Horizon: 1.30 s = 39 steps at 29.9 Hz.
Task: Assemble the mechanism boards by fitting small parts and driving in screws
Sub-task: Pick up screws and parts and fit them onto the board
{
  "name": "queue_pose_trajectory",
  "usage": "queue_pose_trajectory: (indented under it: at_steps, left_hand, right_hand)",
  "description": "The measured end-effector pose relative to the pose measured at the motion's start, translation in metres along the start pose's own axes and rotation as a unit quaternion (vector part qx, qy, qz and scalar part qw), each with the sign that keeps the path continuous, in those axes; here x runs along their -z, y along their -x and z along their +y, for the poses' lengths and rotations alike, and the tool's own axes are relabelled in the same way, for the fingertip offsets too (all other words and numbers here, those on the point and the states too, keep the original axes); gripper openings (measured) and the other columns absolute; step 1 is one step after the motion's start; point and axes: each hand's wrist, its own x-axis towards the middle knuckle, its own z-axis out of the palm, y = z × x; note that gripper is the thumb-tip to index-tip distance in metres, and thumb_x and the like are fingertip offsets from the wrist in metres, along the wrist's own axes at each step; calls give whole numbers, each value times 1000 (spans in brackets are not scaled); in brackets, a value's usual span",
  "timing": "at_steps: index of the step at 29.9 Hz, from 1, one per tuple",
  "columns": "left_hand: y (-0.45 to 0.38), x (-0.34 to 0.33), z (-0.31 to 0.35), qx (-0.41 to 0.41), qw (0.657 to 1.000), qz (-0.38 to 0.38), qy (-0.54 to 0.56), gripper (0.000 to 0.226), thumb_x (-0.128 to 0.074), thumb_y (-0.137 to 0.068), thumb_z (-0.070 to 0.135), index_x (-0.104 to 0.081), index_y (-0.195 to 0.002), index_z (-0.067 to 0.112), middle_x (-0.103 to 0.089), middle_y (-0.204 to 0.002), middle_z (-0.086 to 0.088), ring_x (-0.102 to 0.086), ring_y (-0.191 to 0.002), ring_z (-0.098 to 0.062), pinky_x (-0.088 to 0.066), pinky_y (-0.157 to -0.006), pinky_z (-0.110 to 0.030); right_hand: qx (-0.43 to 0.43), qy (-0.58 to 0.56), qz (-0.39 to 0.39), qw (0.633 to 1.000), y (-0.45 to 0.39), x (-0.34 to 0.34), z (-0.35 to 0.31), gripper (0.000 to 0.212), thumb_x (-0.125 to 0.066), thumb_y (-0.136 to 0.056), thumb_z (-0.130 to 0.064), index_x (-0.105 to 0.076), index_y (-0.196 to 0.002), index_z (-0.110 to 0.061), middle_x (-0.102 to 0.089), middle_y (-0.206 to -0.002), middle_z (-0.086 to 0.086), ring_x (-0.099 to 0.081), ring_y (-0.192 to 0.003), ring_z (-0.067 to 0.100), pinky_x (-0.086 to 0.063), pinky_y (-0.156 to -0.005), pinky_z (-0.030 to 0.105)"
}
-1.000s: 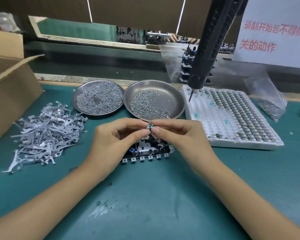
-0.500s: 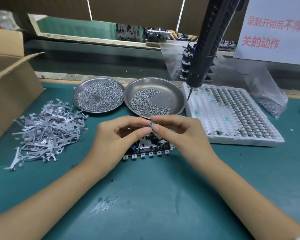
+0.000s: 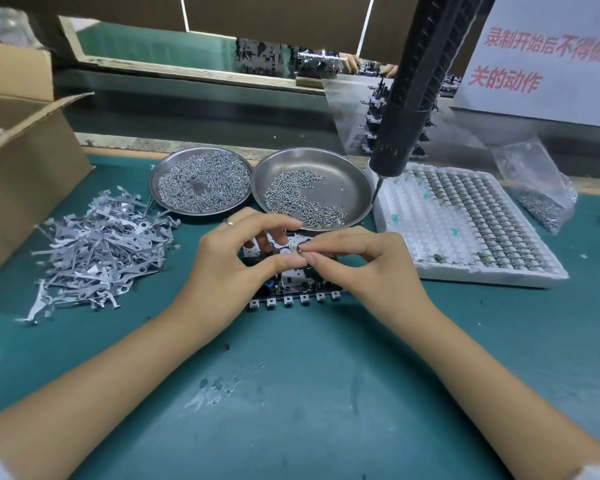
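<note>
Metal and tiny, the small part (image 3: 300, 250) looks light and slippery; right hand (image 3: 364, 261) pinches its rim, left hand (image 3: 229, 265) steadies it above the mechanism board (image 3: 293, 289).

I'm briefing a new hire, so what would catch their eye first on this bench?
Probably the two hands, left hand and right hand, pinching a small part over the mechanism board at centre. Behind sit two steel dishes of screws, with the black electric screwdriver hanging at upper right.
</note>
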Motion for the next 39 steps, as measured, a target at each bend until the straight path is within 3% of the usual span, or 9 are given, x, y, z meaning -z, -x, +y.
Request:
queue_pose_trajectory:
  at_steps: [3,6,11,16,21,23,27,33,39]
  left_hand:
    - [0,7,-1,-11,999,-43,-17,35,-74,-69,31,-65,-103,31,-63,-88,5,-57,-82,-6,-40,-81,-10]
    - [0,14,-4,31,999,-26,33,20,-67,-80,35,-66,-100,35,-68,-89,10,-60,-82,-4,-45,-80,-15]
    - [3,13,-7,69,996,21,46,17,-51,-92,33,-67,-94,36,-66,-80,11,-56,-72,1,-45,-71,-14]
    - [5,12,-3,75,997,23,21,17,-51,-91,34,-67,-92,35,-67,-79,7,-60,-76,-2,-48,-75,-26]
    - [8,11,2,19,998,-22,-46,15,-56,-87,20,-69,-93,22,-65,-81,1,-59,-78,-10,-46,-75,-24]
    - [9,11,3,-15,993,-73,-91,20,-61,-79,15,-68,-98,16,-62,-84,-1,-57,-79,-12,-45,-77,-21]
    - [12,10,-2,-60,973,-136,-178,38,-59,-73,31,-63,-107,14,-57,-88,8,-51,-85,-10,-45,-83,-35]
    - [12,8,-5,-55,976,-124,-169,41,-60,-72,38,-62,-108,19,-57,-86,12,-49,-85,-6,-45,-83,-39]
    - [12,8,-6,-46,982,-117,-144,42,-59,-72,41,-66,-108,20,-62,-86,21,-51,-85,-4,-44,-87,-32]
  right_hand:
    - [35,51,-1,998,3,-2,4,20,-76,-77,-6,-76,-90,-22,-73,-86,-9,-63,-92,16,-49,-85,34]
    - [108,135,-22,985,5,-4,10,14,-78,-75,-7,-78,-87,-15,-72,-86,-7,-59,-82,17,-47,-80,29]
    - [188,210,-35,959,6,-9,18,11,-76,-74,-9,-78,-85,-11,-74,-86,-1,-53,-75,22,-49,-75,38]
    - [215,240,-33,946,5,-8,20,9,-76,-74,-12,-79,-83,-12,-74,-87,-1,-55,-74,27,-48,-74,44]
    - [253,272,-42,927,4,-8,19,10,-75,-74,-12,-79,-83,-13,-73,-89,0,-56,-74,29,-48,-73,46]
    - [247,266,-57,930,5,-8,19,13,-74,-75,-8,-78,-86,-12,-73,-90,1,-56,-76,30,-48,-73,45]
    - [155,201,-68,965,6,-5,15,20,-76,-74,-5,-76,-94,-10,-73,-92,-1,-56,-81,25,-49,-80,38]
    - [91,151,-75,982,6,-5,10,15,-75,-75,-4,-77,-89,-7,-71,-92,1,-54,-84,11,-40,-77,16]
    - [57,131,-85,986,7,-4,10,21,-74,-75,5,-77,-91,-9,-67,-91,0,-54,-86,12,-35,-73,12]
